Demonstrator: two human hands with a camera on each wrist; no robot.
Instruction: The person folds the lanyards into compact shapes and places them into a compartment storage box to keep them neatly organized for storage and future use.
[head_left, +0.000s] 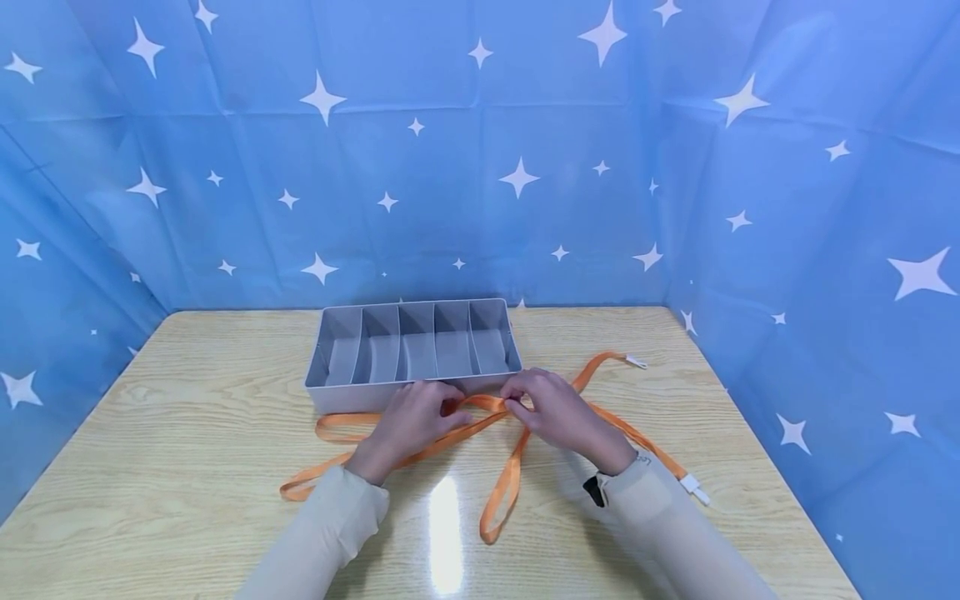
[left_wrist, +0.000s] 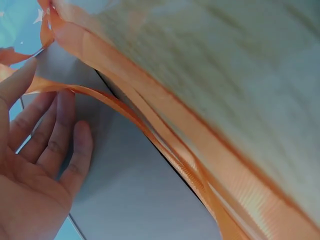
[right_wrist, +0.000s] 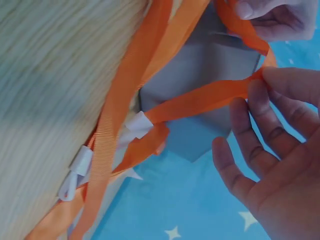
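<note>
Orange lanyards [head_left: 508,483] lie tangled and crossing over one another on the table, with loops towards the left and front. My left hand [head_left: 412,421] pinches a lanyard strap close to the tray's front wall. To its right, the thumb and forefinger of my right hand [head_left: 558,412] pinch a strap where the bands meet; in the right wrist view this strap [right_wrist: 200,102] runs taut from the fingertips. White plastic clips [head_left: 692,485] end the straps on the right side. Behind both hands stands a grey divided tray [head_left: 352,398], its several visible compartments holding nothing.
The pale wood table [head_left: 187,433] carries the tray and lanyards. A blue curtain [head_left: 420,167] with white stars hangs along its back and sides. A bright light reflection [head_left: 446,533] shows on the tabletop between the forearms.
</note>
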